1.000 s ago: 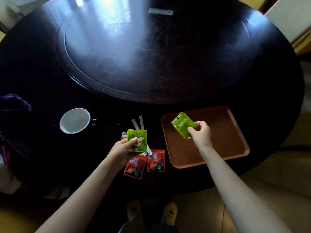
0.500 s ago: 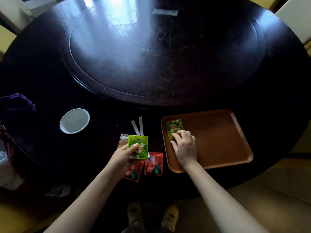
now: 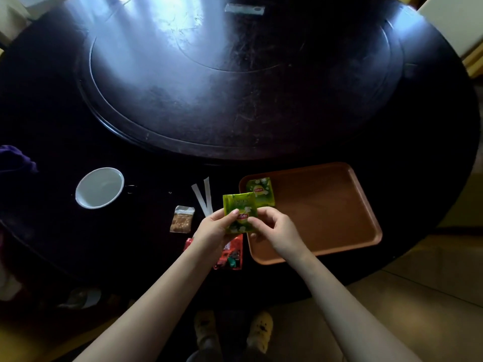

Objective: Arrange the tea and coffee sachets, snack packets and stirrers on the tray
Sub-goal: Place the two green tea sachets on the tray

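Note:
A brown tray [image 3: 326, 205] sits at the table's near right. One green tea sachet [image 3: 262, 190] lies flat in its far left corner. A second green tea sachet [image 3: 239, 209] is held above the tray's left edge, pinched by my left hand [image 3: 213, 231] on one side and my right hand [image 3: 277, 231] on the other. Red snack packets [image 3: 231, 254] lie on the table under my left wrist, partly hidden. A brown coffee sachet [image 3: 182, 219] and two white stirrers [image 3: 202, 195] lie left of the tray.
A white cup [image 3: 99, 188] stands at the left. A purple cloth [image 3: 14, 158] lies at the far left edge. The raised turntable [image 3: 235, 74] fills the table's middle, with a small pale packet [image 3: 244, 9] at its far side.
My right hand left the first green sachet lying on the tray and came back to the second sachet. My left hand carried that sachet rightward, so both hands now grip it.

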### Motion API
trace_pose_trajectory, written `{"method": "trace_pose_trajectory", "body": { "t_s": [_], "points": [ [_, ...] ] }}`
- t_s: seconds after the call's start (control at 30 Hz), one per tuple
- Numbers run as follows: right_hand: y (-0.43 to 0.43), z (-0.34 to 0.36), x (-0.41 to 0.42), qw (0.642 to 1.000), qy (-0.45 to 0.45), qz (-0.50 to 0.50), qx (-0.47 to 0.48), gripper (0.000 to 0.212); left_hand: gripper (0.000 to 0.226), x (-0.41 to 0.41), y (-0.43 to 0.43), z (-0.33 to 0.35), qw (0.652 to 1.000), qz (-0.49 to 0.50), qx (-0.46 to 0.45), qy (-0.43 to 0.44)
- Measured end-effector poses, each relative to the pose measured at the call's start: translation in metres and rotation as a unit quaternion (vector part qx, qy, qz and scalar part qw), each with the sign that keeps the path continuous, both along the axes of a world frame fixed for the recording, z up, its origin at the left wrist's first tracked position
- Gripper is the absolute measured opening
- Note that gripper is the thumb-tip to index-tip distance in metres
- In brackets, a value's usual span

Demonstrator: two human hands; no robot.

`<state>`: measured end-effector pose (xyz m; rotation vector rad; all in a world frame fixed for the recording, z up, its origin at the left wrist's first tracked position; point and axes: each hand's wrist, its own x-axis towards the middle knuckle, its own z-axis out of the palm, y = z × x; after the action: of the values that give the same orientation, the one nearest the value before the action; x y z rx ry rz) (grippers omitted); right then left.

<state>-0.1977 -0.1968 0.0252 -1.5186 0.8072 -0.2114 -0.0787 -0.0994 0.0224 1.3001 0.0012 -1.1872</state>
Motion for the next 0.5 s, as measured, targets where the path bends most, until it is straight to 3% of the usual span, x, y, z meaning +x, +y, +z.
{"method": "trace_pose_trajectory", "body": {
  "t_s": [0.2, 0.3, 0.4, 0.5],
  "points": [
    [-0.017, 0.002, -0.013, 0.984, -0.015, -0.137, 0.111, 0.011, 0.012, -0.016, -0.021, -0.001, 1.0, -0.007, -0.012, 0.016],
    [-0.025, -0.003, -0.018, 0.978, -0.023, -0.174, 0.116, 0.01, 0.01, -0.019, -0.031, -0.003, 1.0, -0.009, 0.004, -0.011],
    [-0.047, -0.005, -0.023, 0.959, -0.018, -0.259, 0.11, 0.013, 0.018, -0.016, -0.04, -0.008, 0.989, -0.008, 0.057, -0.133],
    [-0.07, -0.006, -0.029, 0.966, 0.016, -0.24, 0.095, 0.011, 0.02, -0.012, -0.053, -0.011, 0.965, -0.021, 0.099, -0.243]
  ]
}}
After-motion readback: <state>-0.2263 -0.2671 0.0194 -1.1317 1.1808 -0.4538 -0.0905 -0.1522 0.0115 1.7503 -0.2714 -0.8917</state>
